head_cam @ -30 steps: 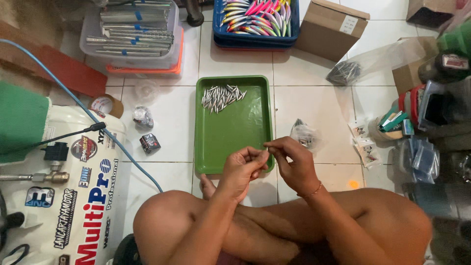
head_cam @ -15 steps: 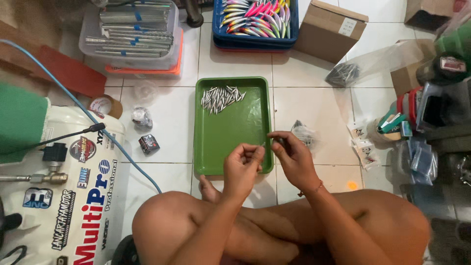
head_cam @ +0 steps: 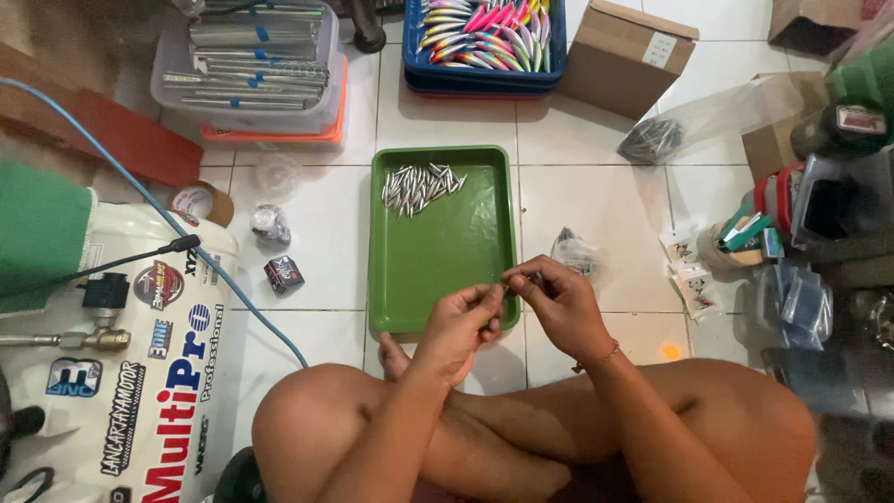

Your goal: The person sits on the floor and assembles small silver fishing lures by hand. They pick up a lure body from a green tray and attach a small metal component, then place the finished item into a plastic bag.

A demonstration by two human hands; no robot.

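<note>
Green tray [head_cam: 438, 270], plain, shiny. Silver metal pieces [head_cam: 419, 186] heaped at its far end. Floor [head_cam: 596, 186]: white tiles, grey grout lines. Blue crate [head_cam: 484, 70] holds lures [head_cam: 484, 28] in pink, yellow, green and silver. Brown cardboard box [head_cam: 626, 56] with a white label. Clear tub [head_cam: 251, 70] with an orange lid underneath, grey strips inside. White tank [head_cam: 140, 373] with red, blue and black lettering. Light blue hose [head_cam: 158, 210]. Red board [head_cam: 130, 140]. Green cloth [head_cam: 37, 228]. Small orange spot [head_cam: 670, 351] on a tile.

We see glossy green plastic tray [head_cam: 438, 261], shiny metal lure bodies [head_cam: 421, 186], matt cardboard box [head_cam: 626, 56], smooth glazed floor tiles [head_cam: 577, 186].
</note>
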